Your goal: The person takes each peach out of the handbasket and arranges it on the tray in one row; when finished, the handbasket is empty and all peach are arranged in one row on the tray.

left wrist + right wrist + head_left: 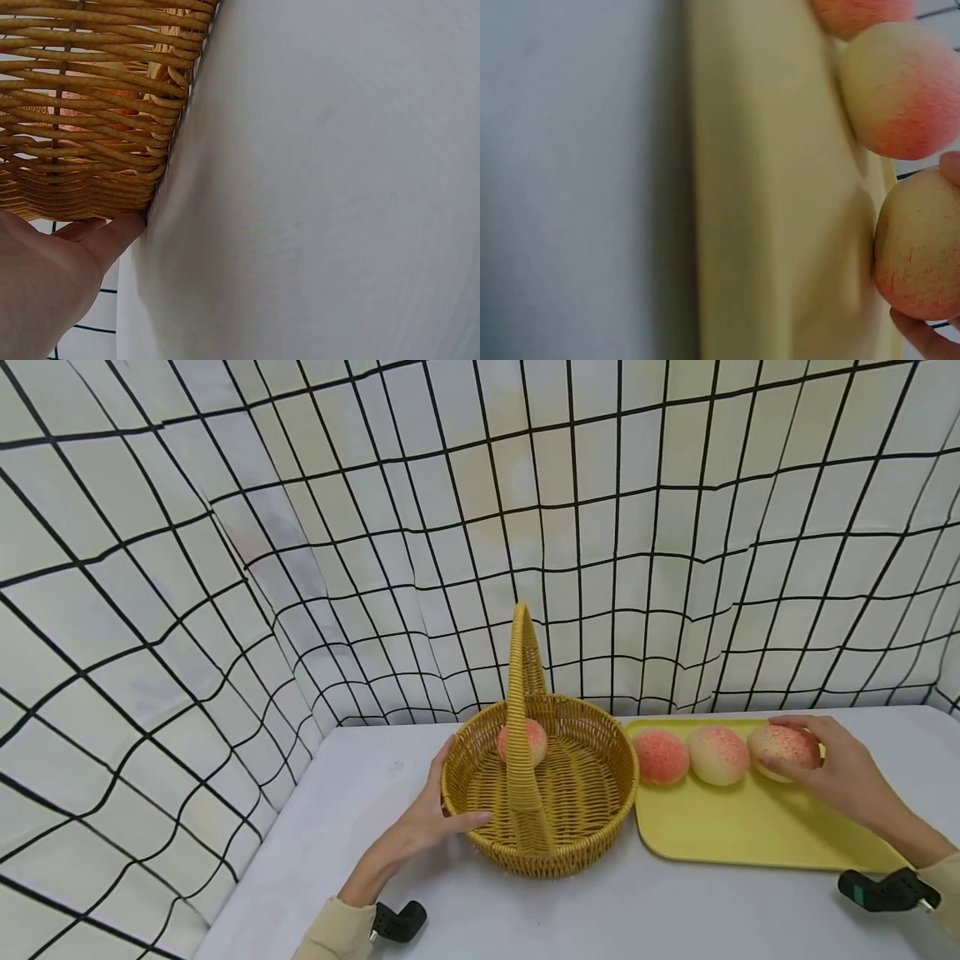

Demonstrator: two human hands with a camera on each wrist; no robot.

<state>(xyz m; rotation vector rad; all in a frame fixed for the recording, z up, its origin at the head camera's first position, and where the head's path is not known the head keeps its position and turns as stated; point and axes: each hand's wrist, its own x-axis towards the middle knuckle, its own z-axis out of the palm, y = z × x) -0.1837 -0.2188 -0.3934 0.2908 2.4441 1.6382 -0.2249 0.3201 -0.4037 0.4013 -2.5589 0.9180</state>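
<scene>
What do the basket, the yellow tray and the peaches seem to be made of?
Basket: probably rattan or a plastic imitation, with a slight sheen; the strands are visibly woven.
Yellow tray: likely plastic, smooth, judging by its even color and rounded corners.
Peaches: perhaps foam imitations, perhaps real fruit; their matte, speckled blush leaves it open.

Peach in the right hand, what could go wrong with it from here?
The held peach is round, so it might slip from the grip of the right hand and roll on the tray. The middle peach sits close beside it and could get nudged. If the held one goes to the basket, it might bump the tall handle arching over the opening.
</scene>
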